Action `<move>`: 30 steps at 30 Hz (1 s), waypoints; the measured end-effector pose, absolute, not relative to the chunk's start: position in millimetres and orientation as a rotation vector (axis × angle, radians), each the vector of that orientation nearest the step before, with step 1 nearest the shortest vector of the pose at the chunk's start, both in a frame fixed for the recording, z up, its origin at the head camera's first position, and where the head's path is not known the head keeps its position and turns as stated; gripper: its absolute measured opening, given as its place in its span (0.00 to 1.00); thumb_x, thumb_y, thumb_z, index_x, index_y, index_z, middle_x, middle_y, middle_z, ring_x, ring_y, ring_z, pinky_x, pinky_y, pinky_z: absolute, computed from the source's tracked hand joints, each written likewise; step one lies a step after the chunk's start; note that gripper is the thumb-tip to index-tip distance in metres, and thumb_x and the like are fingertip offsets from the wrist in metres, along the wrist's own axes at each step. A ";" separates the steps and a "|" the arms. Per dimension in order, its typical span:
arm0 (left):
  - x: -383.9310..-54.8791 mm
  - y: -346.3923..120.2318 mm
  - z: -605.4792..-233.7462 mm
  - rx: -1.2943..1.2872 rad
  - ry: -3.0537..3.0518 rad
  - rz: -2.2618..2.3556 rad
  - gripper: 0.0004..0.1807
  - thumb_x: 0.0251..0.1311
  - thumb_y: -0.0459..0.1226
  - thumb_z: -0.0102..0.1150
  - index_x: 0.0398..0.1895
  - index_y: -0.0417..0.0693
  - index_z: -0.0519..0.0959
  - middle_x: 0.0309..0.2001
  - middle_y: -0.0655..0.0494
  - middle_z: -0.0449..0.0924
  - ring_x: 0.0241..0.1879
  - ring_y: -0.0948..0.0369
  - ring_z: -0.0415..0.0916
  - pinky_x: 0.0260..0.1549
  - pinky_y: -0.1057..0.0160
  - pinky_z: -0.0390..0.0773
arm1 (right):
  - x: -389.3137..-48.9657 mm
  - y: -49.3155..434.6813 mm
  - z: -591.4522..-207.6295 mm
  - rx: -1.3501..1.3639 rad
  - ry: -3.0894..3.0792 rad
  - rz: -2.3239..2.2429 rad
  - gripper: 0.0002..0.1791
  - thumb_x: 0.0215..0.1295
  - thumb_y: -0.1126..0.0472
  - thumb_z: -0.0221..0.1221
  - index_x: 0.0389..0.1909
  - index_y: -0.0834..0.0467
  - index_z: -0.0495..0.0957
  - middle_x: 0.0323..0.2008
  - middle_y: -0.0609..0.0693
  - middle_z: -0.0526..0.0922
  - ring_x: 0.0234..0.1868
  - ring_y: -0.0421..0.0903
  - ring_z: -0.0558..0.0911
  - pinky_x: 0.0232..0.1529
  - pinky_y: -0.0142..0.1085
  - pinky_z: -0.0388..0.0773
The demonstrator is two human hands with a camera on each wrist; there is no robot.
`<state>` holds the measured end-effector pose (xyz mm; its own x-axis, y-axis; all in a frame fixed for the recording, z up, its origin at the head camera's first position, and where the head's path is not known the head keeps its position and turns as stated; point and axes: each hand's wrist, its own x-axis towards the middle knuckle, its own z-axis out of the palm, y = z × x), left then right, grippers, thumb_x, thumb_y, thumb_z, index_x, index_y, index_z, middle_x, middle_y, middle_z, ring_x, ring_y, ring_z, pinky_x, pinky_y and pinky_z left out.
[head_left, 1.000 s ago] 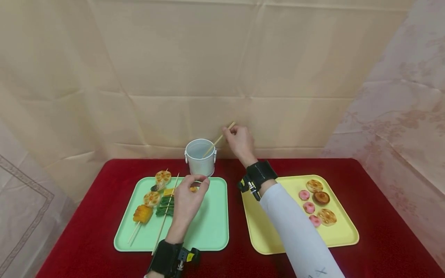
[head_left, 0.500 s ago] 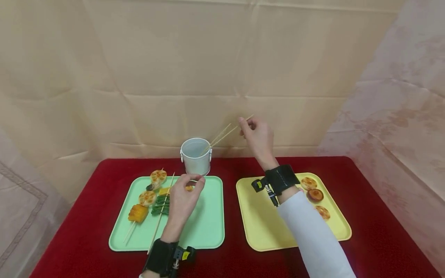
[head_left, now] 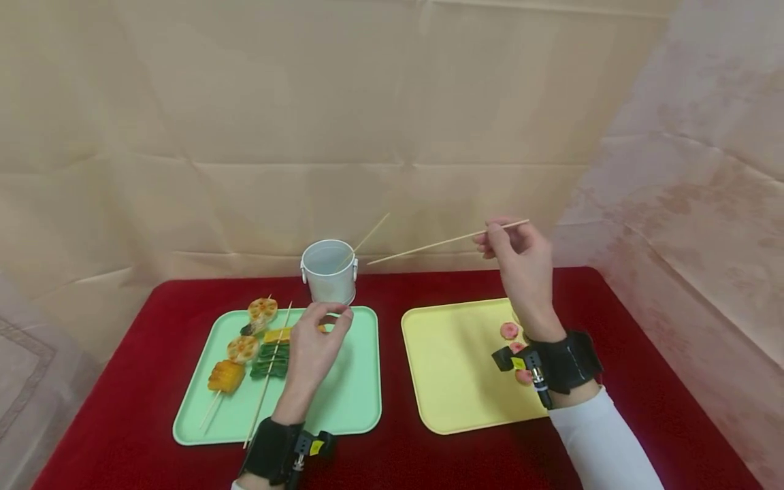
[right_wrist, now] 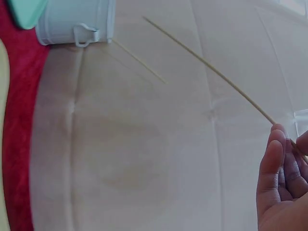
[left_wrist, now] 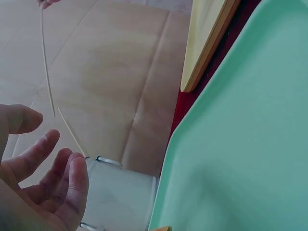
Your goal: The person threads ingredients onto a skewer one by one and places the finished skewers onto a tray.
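Observation:
Between thumb and fingertips, my right hand (head_left: 525,275) pinches a thin bamboo skewer (head_left: 422,249) above the yellow tray (head_left: 437,381). Its free end points left, just apart from a white bucket (head_left: 331,286). A second skewer (head_left: 372,233) leans out over that bucket's rim. My left hand (head_left: 314,350) hovers over the mint-green tray (head_left: 361,408), its fingers loosely bent; the left wrist view shows a gap between thumb (left_wrist: 24,119) and fingers. Beside it lies a skewer (head_left: 260,401) across folded green pieces (head_left: 269,361) and a yellow strip (head_left: 278,335), partly hidden by the hand.
At the green tray's left lies another skewer with lotus-root-like slices (head_left: 243,348) and a ridged orange-yellow piece (head_left: 225,376). Pink round pieces (head_left: 510,331) sit on the yellow tray, partly behind my right wrist. A cloth wall (head_left: 294,136) stands close behind the red-covered table (head_left: 392,456).
My right hand has drawn one skewer out of the bucket and carried it to the right; the other skewer stays in the bucket. The left hand holds almost the same pose. The view has shifted slightly.

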<state>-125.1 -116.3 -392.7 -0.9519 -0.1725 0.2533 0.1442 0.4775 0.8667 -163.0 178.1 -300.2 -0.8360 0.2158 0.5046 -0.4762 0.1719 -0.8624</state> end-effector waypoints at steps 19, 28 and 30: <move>-115.7 -75.3 -387.1 -0.023 -2.022 -2.501 0.23 0.76 0.41 0.58 0.68 0.40 0.74 0.61 0.42 0.80 0.54 0.53 0.82 0.49 0.63 0.82 | -116.0 144.9 -373.5 0.284 -2.109 2.195 0.11 0.71 0.66 0.64 0.47 0.70 0.80 0.44 0.61 0.89 0.44 0.51 0.88 0.49 0.40 0.84; -108.3 -59.9 -393.6 -0.012 -1.864 -2.635 0.21 0.77 0.39 0.56 0.64 0.34 0.78 0.59 0.45 0.83 0.50 0.61 0.82 0.48 0.66 0.81 | -105.2 110.9 -398.1 0.161 -2.085 2.444 0.12 0.72 0.66 0.63 0.50 0.70 0.78 0.44 0.58 0.88 0.45 0.47 0.87 0.53 0.42 0.83; -107.3 -60.0 -393.9 0.002 -1.874 -2.616 0.19 0.76 0.39 0.57 0.61 0.35 0.81 0.56 0.46 0.84 0.48 0.60 0.81 0.49 0.65 0.81 | -104.3 109.1 -399.2 0.172 -2.115 2.431 0.12 0.72 0.65 0.63 0.50 0.70 0.79 0.43 0.58 0.88 0.44 0.47 0.87 0.54 0.44 0.83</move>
<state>-107.3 -60.0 -393.9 -0.9971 0.0613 -0.0455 -0.0629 -0.3201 0.9453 -104.3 109.1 -399.2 -0.9907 -0.1339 0.0240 -0.0053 -0.1384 -0.9904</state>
